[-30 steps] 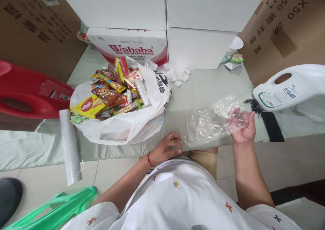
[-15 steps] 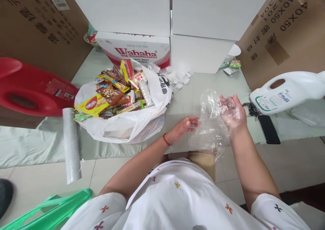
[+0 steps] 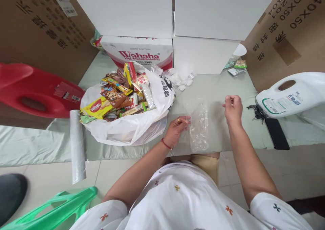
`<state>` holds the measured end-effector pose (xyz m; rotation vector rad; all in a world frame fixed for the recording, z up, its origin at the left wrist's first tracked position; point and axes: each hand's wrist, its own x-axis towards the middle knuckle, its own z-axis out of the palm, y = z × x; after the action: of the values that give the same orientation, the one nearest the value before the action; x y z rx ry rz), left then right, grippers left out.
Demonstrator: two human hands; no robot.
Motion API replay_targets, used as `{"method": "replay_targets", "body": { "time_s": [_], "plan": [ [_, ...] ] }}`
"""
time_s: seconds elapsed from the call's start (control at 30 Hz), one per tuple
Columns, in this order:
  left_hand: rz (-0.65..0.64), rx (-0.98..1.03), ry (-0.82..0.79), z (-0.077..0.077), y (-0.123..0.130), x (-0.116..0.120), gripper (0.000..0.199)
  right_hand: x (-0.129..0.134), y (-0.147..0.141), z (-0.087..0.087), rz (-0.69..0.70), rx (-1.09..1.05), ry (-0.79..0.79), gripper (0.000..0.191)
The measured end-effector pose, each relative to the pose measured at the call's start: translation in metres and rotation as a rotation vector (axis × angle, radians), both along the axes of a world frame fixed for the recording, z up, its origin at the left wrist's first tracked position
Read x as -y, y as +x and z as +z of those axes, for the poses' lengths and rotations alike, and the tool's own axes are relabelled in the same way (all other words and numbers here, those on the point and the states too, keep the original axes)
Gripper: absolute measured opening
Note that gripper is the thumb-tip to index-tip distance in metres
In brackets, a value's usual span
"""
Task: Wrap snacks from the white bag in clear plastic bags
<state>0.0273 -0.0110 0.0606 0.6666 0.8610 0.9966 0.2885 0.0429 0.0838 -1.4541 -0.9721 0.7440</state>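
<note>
A thin clear plastic bag lies flat and crinkled at the table's front edge, between my hands. My left hand, with a red cord at the wrist and a ring, has its fingers curled in a pinch on the bag's left edge. Apart from the bag, to its right, my right hand is raised over the table with its fingers drawn together; I see nothing in them. Left of my left hand sits a white carrier bag heaped with wrapped snacks.
Crumpled clear plastic lies behind the carrier bag. A clear roll juts over the left front edge near a red jug. At right are a white detergent bottle, keys and a black phone. Boxes stand behind.
The clear plastic has come off my right hand and now lies flat on the table. My right hand has gone from spread to closed. My left fingers have curled at the bag's edge.
</note>
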Motion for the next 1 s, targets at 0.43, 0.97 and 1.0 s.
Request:
{"method": "replay_targets", "body": {
  "time_s": [0.43,0.97,1.0],
  "plan": [
    [-0.017,-0.074,0.207,-0.003,0.023,-0.011,0.035,0.036,-0.091,-0.021,0.424,-0.099,-0.248,0.032],
    [0.014,-0.114,0.223,-0.010,0.020,-0.027,0.031,0.016,-0.083,-0.008,0.432,0.003,-0.279,0.026],
    [0.011,-0.125,0.224,-0.011,0.020,-0.027,0.031,0.015,-0.084,-0.008,0.430,0.014,-0.273,0.025]
  ]
}}
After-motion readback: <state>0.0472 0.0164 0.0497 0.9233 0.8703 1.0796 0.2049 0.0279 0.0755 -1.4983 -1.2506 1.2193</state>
